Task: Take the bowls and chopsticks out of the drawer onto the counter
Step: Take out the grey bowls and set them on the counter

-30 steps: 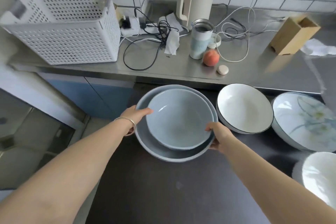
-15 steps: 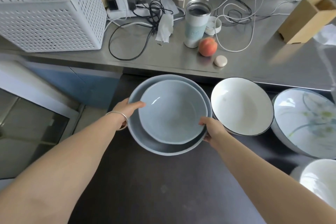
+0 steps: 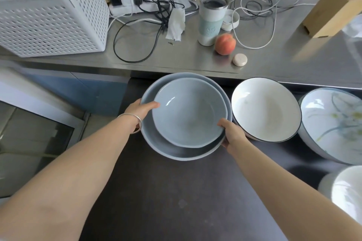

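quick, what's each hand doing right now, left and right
Left hand: closed on the left rim of the stacked blue-grey bowls.
Right hand: closed on the right rim of the same stack.

Soft, even daylight fills the scene. The steel tabletop (image 3: pixel 176 58) shows pale glare toward 2 o'clock; a small highlight glints inside the inner grey bowl (image 3: pixel 188 115). Wide-angle distortion bends the edges, and the basket (image 3: pixel 49 15) at 10 o'clock looks slightly smeared.

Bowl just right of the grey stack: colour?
White bowl with a thin dark rim line, clearest in the head view.
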